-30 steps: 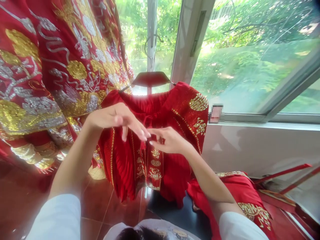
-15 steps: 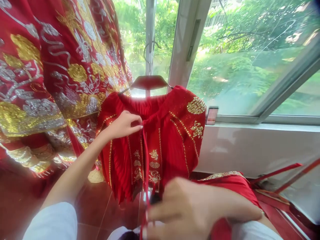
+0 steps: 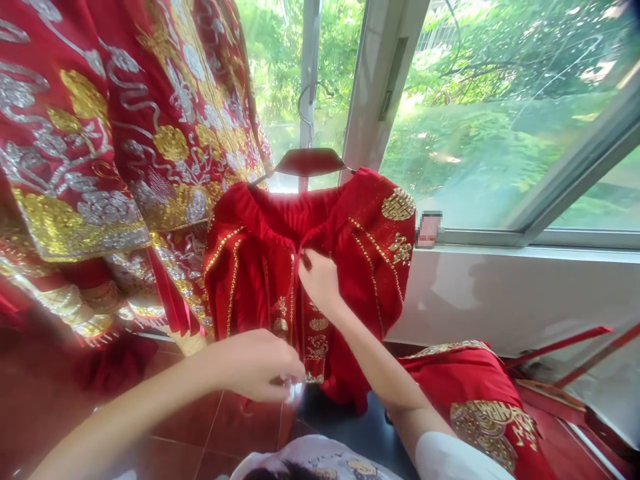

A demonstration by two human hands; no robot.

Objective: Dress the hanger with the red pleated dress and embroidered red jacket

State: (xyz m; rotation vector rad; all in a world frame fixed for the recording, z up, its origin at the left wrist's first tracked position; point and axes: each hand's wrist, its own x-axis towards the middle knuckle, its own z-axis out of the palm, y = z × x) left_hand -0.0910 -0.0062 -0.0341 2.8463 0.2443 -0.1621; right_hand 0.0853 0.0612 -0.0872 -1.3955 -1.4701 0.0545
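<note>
A red garment [image 3: 350,280] with pleats, gold beading and embroidery hangs from a dark hanger [image 3: 310,161] in front of me. From the middle of its gathered top edge a thin red cord [image 3: 303,310] runs down the front. My right hand [image 3: 320,280] is at that top edge, its fingers pinched on the cord where it leaves the fabric. Lower down, in front of the garment, my left hand [image 3: 267,367] is closed, thumb and fingertips together near the cord's lower stretch. Its grip is partly hidden by the curled fingers.
Red clothing with gold and silver embroidery [image 3: 175,147] hangs at the left. A window [image 3: 475,133] and its sill stand behind. Lower right, a red embroidered cloth [image 3: 465,380] lies beside a reddish wooden frame [image 3: 550,393]. The floor has reddish tiles [image 3: 240,427].
My left hand has come down from the garment's top edge to its lower front. My right hand has gone up from below to the cord at the top edge.
</note>
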